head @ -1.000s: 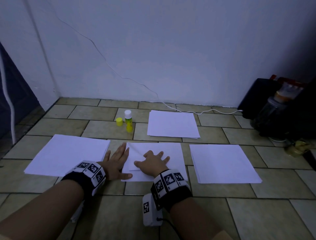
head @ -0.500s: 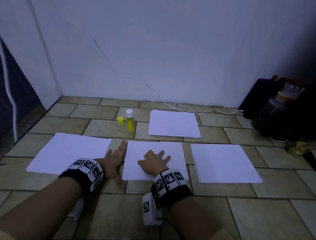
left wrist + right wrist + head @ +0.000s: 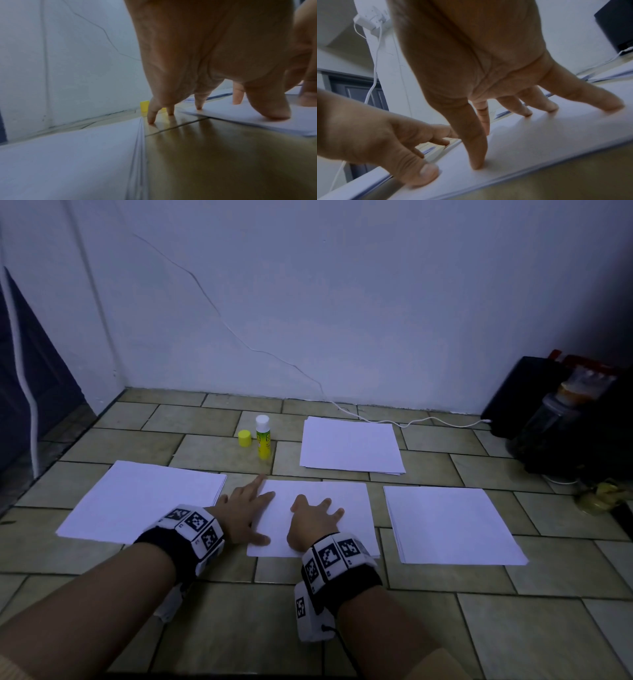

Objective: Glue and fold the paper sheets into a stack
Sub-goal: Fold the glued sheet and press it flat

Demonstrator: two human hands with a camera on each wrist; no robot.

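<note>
Pressing flat on the tiled floor [image 3: 212,451], four lots of white paper fill the lower half of the head view. Largest is the left pile [image 3: 144,501] at lower left; a right pile [image 3: 452,525] lies at lower right, a far pile [image 3: 349,445] sits above centre, and the middle sheet [image 3: 346,529] lies at bottom centre, well apart from the others.

Both hands work on the middle sheet. The right hand [image 3: 313,520] rests on it with fingers spread wide and straight, tips pushing down. The left hand [image 3: 245,510] is also spread and holds nothing: thumb and one finger on the sheet's left edge, the other fingers on bare tile beside it.

Above centre-left, a glue stick [image 3: 263,436] stands upright with its yellow cap [image 3: 244,438] off, just beside it.

This looks like the flattening step on a sheet. Next would likely come lifting it onto a pile, which calls for getting fingertips under one thin edge without creasing it.
</note>
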